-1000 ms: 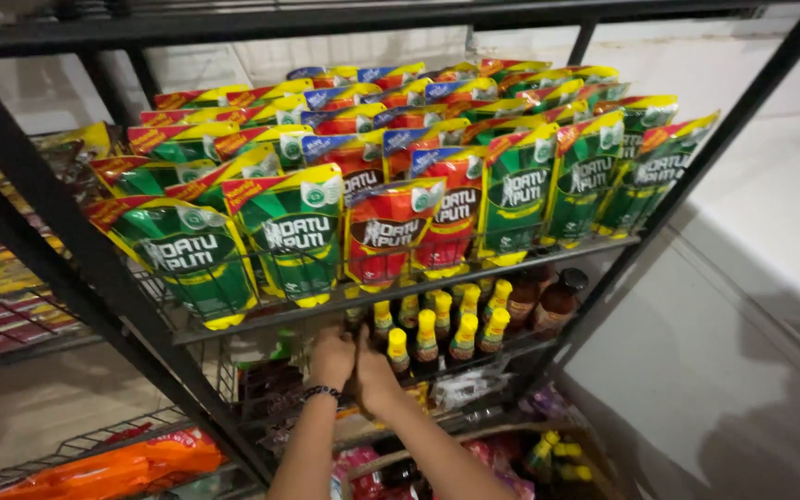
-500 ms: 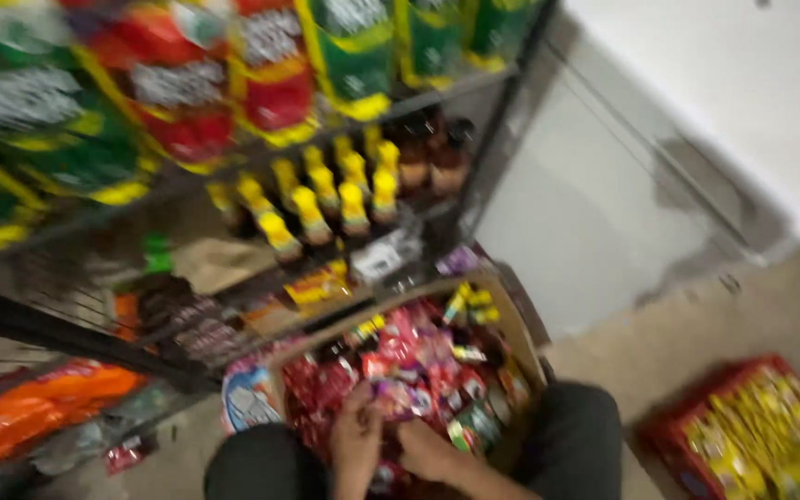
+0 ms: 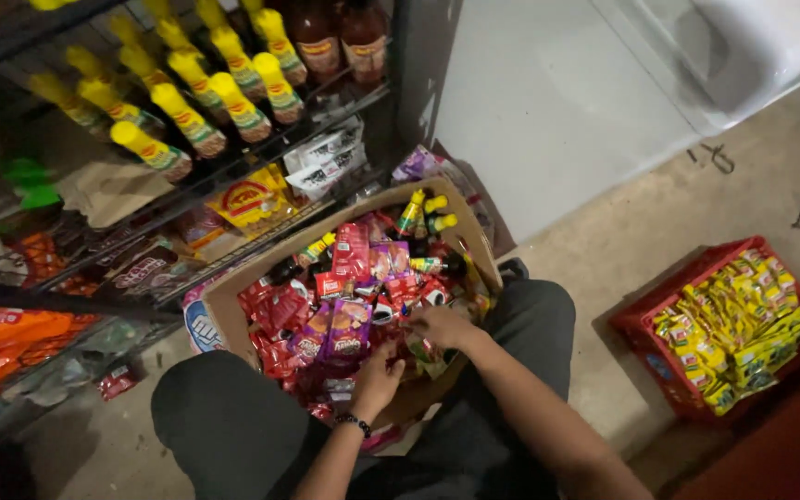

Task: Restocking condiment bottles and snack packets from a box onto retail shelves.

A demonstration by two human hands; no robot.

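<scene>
Both hands are down in the cardboard box (image 3: 233, 315) resting between the person's knees. The left hand (image 3: 377, 381) (a dark bracelet on its wrist) lies with fingers curled among the red sachets (image 3: 275, 319); whether it grips one I cannot tell. The right hand (image 3: 442, 326) is closed loosely over small packets near the box's right side. The sachets are glossy, red and purple (image 3: 349, 326). Small yellow-capped bottles (image 3: 423, 213) lie at the box's far end. A red crate (image 3: 650, 343) to the right holds yellow packets (image 3: 733, 324).
</scene>
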